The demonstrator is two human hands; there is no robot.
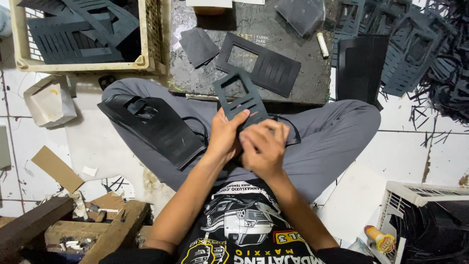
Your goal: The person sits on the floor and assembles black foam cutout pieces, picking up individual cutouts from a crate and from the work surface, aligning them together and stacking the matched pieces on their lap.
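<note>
Your left hand (225, 136) and right hand (264, 146) both pinched the black cutout (240, 98) over your lap. Beyond it, one cutout (259, 63) lay on the slab (205, 73); a stack (156, 124) left of it waited.

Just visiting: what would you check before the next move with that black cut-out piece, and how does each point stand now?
1. Left hand grips the black cut-out piece: ok.
2. Right hand on the piece's lower end: ok.
3. Slots in the piece free of scrap: cannot tell.
4. Stack of pieces rests on the left knee: ok.
5. Dark work board in front holds another cut-out panel: ok.
</note>
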